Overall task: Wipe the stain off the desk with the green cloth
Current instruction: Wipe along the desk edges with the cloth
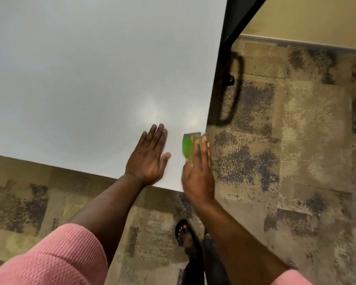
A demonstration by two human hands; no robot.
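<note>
The white desk [90, 79] fills the upper left, and its near right corner lies under my hands. My left hand [148, 159] rests flat on the desk near the front edge, fingers spread, holding nothing. My right hand [198, 171] presses flat on the green cloth [188, 146] at the desk's right edge. The cloth is blurred and partly hidden under my fingers. I see no stain on the visible desk surface.
Patterned beige and grey carpet [286, 140] lies right of and below the desk. A black desk leg with a foot [229, 79] stands beside the right edge. My sandalled foot [185, 233] is below the desk corner. A beige wall [317, 21] is at the upper right.
</note>
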